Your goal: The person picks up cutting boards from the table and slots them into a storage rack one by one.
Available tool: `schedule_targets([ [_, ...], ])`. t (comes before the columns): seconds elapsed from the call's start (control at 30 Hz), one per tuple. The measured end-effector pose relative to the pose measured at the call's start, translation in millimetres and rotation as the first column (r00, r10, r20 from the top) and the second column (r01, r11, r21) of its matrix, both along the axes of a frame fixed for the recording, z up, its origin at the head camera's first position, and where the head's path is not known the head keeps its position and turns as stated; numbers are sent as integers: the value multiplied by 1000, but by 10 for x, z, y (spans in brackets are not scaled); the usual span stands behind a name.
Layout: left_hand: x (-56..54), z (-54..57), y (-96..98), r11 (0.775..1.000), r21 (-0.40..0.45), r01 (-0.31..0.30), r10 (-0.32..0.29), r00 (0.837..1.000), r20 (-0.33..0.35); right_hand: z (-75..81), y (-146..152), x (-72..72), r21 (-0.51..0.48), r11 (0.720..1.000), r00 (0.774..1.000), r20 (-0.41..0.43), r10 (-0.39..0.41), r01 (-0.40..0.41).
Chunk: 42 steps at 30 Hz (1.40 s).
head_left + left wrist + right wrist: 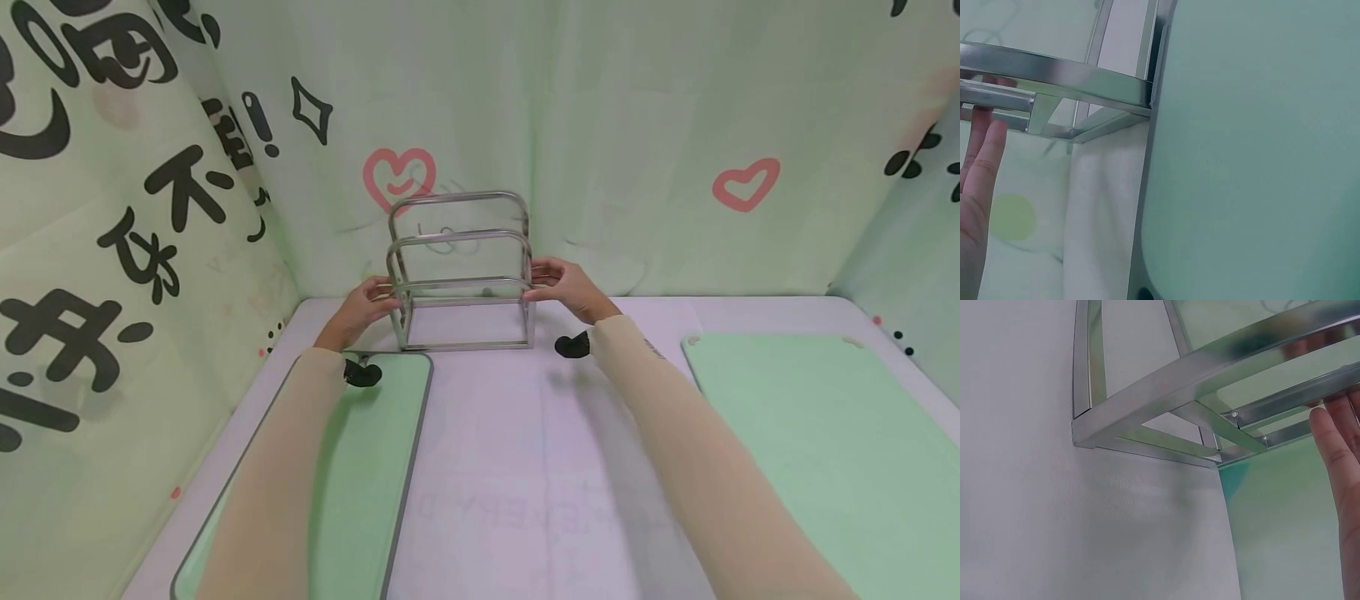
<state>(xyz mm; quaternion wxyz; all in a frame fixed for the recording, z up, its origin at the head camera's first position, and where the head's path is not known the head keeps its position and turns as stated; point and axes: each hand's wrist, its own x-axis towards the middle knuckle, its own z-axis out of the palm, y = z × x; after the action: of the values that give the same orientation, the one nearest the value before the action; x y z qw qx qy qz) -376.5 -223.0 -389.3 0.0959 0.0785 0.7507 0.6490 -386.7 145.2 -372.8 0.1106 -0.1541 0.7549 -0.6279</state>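
Nearest my head camera are two tan sleeves (pixel 273 492), one on each side, reaching out and away. At the ends I see the person's left hand (pixel 358 312) and right hand (pixel 570 290). Between them is a shiny metal rack (pixel 461 284). The left hand grips its left side, with fingers around the bars. The right hand pinches its right side between thumb and fingers. I am far off, so I cannot tell how hard they squeeze.

The rack has round-cornered hoops, one behind the other. It is upright at the back of the pale purple table (pixel 495 467), in front of the light green curtain (pixel 637 125). Pink hearts (pixel 745 205) are on the curtain. Through my left wrist camera, one corner of the rack is right beside a green board (pixel 375 467) with a gray edge; I cannot tell if they touch. The left sleeve crosses over that board. Another green sheet (pixel 825 433) lies on the right. Each wrist has a small black thing (pixel 363 373) by it.
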Motion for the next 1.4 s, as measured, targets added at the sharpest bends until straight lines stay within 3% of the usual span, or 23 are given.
schedule_targets([
  [0.67, 37, 21, 181, 998, -57, 7, -10, 999, -43, -33, 187, 8, -5, 1000, 1000, -12, 13, -13],
  [0.93, 14, 36, 262, 994, -99, 36, -43, 997, -67, 7, 278, 37, 19, 1000, 1000, -16, 0, 1],
  [1.27, -74, -40, 377, 998, -32, 51, -53, 995, -82, 11, 415, 41, 21, 1000, 1000, -4, -16, 17],
  [1.4, -57, -61, 414, 998, -49, 41, -45, 995, -95, 6, 460, 68, 38, 999, 1000, -11, -18, 18],
])
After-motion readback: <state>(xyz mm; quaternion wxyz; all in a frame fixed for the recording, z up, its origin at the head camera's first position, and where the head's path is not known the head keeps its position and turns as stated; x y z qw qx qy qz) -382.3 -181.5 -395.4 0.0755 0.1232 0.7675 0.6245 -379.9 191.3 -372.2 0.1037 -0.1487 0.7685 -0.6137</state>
